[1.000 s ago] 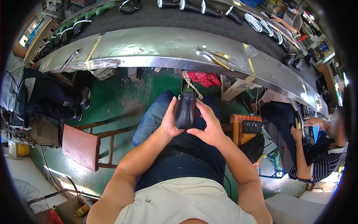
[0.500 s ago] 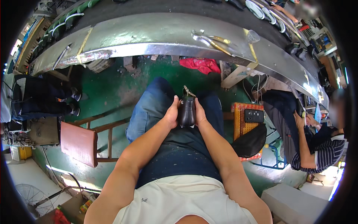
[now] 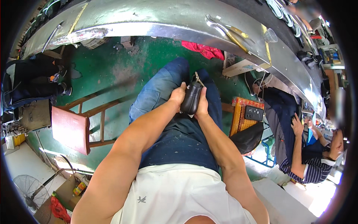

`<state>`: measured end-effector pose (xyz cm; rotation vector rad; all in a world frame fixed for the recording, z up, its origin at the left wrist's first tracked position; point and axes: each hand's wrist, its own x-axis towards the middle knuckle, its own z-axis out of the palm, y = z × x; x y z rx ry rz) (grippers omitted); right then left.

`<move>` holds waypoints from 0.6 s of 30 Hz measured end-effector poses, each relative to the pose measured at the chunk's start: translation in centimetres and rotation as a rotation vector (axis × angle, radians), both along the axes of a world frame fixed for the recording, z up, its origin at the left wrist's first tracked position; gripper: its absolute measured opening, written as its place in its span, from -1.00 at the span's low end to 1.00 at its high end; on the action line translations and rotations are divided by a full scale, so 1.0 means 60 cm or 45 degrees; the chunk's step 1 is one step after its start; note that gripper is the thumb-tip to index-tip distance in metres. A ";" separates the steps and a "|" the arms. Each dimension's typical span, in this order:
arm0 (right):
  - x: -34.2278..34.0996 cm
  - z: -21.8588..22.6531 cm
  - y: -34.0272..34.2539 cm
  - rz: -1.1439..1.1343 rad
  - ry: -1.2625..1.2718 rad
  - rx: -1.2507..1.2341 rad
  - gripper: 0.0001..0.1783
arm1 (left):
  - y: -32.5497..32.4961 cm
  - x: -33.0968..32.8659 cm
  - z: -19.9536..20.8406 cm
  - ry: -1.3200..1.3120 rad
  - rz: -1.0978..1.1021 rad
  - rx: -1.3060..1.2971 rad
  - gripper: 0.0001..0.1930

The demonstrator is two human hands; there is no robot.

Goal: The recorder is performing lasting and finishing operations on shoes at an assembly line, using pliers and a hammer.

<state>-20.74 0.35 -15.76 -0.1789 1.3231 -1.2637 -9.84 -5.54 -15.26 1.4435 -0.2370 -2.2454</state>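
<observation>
Okay, my left hand (image 3: 178, 95) and right hand (image 3: 201, 103) clasp the shoe (image 3: 191, 98) from both sides, on my side of the bench (image 3: 156, 16). I judge it best to balance both palms' pressure so it doesn't twist, keeping fingers clear of the cord (image 3: 199, 78).

At mid-frame, the black shoe (image 3: 191, 99) hides most fingers of my left hand (image 3: 178, 95) and right hand (image 3: 202, 105) — and the metal bench (image 3: 156, 13) runs off the upper edge.

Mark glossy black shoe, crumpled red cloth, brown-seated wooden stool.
Glossy black shoe (image 3: 191, 99), head view: upper's middle.
Crumpled red cloth (image 3: 203, 50), head view: middle.
Brown-seated wooden stool (image 3: 70, 129), head view: seat top.
</observation>
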 end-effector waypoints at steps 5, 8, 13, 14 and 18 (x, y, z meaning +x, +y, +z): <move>-0.015 -0.068 0.029 0.317 0.443 -0.419 -0.17 | 0.034 0.025 -0.053 -0.202 -0.008 -0.628 -0.37; -0.011 0.085 0.058 0.603 0.884 -0.854 -0.03 | 0.065 0.055 0.025 0.198 0.195 -0.380 -0.27; -0.035 0.232 0.103 1.031 1.266 -1.280 0.05 | 0.069 0.092 0.159 0.618 0.009 -0.350 -0.37; -0.029 0.237 0.116 0.966 1.210 -1.281 0.07 | 0.072 0.102 0.176 0.562 0.046 -0.485 -0.40; -0.028 0.221 0.161 0.848 0.820 -0.981 0.24 | 0.057 0.120 0.218 0.454 0.094 -0.828 -0.38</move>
